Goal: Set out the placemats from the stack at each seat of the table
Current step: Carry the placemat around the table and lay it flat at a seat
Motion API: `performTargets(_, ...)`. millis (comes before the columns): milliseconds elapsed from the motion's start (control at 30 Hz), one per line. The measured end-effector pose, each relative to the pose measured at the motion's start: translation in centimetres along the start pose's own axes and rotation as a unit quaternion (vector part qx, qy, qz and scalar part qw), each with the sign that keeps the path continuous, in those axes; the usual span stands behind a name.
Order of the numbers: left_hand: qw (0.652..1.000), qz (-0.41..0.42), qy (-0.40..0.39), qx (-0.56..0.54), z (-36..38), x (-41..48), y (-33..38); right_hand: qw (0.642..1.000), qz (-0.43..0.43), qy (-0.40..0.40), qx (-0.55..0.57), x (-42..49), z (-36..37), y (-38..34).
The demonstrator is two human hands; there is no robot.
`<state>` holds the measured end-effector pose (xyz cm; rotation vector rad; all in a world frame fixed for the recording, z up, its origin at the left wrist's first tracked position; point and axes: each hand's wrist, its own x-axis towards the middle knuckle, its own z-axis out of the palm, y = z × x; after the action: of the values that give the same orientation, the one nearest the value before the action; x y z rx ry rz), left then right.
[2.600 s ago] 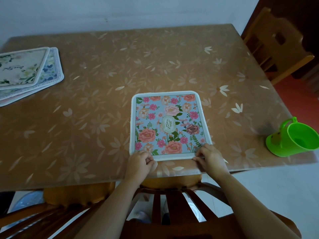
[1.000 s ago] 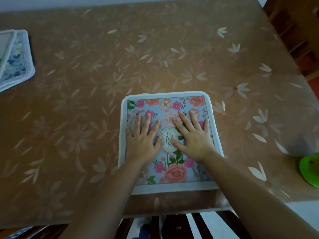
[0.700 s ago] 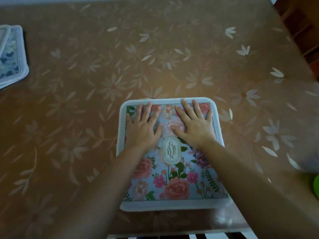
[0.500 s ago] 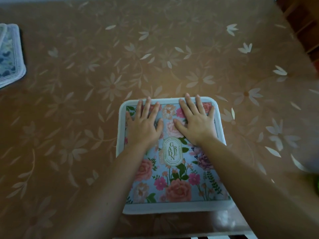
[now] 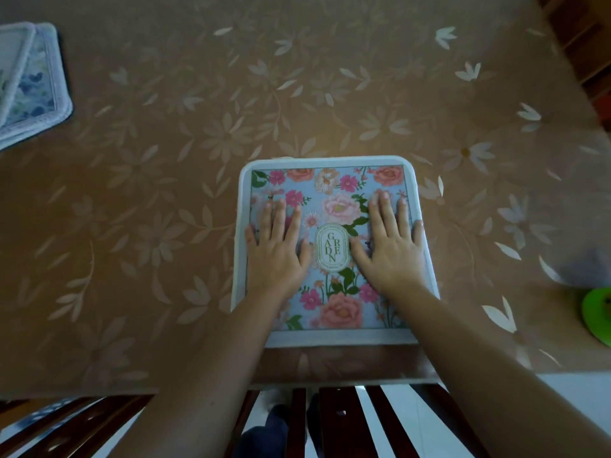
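A blue floral placemat with a white border lies flat on the brown flowered table, close to the near edge in front of me. My left hand rests palm down on its left half, fingers spread. My right hand presses flat on its right half, fingers apart. Neither hand grips anything. The stack of remaining placemats sits at the far left edge of the view, partly cut off.
A green plastic cup stands at the table's right near corner, mostly out of frame. Dark wooden chair slats show below the near table edge. A wooden chair is at the upper right.
Both hands have slid from the placemat's far edge back toward me and outward to its sides. The placemat itself stays in place near the table edge.
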<state>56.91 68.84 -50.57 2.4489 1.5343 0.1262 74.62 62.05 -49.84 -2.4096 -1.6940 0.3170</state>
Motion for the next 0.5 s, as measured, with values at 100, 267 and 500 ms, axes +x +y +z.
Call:
performTargets(100,1.000,0.011,0.002,0.003,0.2,-2.4,0.2,1.000,-0.001,-0.009,-0.003,-2.5,0.2,0.0)
performTargets(267,1.000,-0.001,-0.012,0.019,0.5,-5.7,0.5,1.000,-0.003,-0.020,-0.013,-5.8,0.3,-0.5)
performTargets(500,1.000,0.004,-0.028,0.009,-0.6,-9.1,1.6,0.998,-0.005,-0.057,-0.037,-8.9,0.5,-1.6)
